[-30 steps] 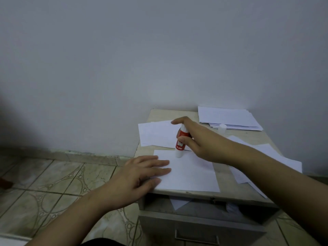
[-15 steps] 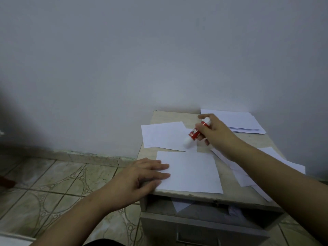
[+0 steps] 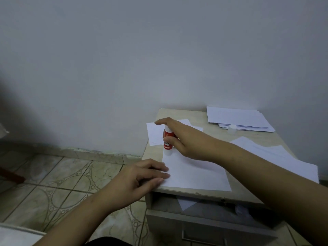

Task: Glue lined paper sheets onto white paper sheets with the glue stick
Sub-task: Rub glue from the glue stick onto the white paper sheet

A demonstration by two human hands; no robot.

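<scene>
Two hands work: right hand [image 3: 184, 139] grips one glue stick [image 3: 167, 142]; left hand [image 3: 142, 180], fingers straight, presses one sheet [image 3: 195, 174].

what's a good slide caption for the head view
Right hand presses glue stick onto paper sheet while left hand steadies its edge.

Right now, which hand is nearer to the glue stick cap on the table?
Right. The right hand, gripping the glue stick, lies left of the cap; the left hand presses the sheet at the table's near-left edge, farther off.
</scene>
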